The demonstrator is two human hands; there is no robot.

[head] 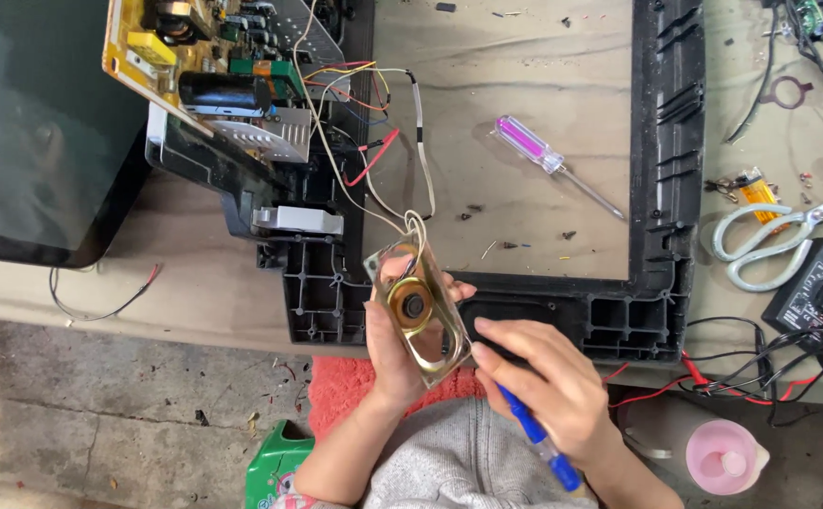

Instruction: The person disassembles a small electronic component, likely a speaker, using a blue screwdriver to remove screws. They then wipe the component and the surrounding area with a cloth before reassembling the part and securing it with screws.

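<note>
1. While the left hand (394,351) holds an oval speaker (418,309) upright over the near edge of the counter (515,104), its fingers wrap the speaker's left rim and back; the grip is shut on the metal frame.
2. The right hand (543,382) is closed around a blue-handled screwdriver (534,429), with the handle pointing back toward the person's lap; its fingertips rest at the speaker's lower right edge. The tool's tip is hidden behind the fingers.
3. Thin pale wires (421,151) run from the speaker's top up to a yellow circuit board (195,47) propped on a black frame (666,188) that lies flat on the counter.
4. A purple-handled screwdriver (529,143) lies inside the frame's opening, well apart from the hands.
5. To the right, beyond the frame, lie scissors (774,236) and a multimeter (821,292) with red and black leads.
6. A dark screen (34,123) lies at the far left.
7. A pink bottle (722,455) sits below the counter edge, near the right forearm.
</note>
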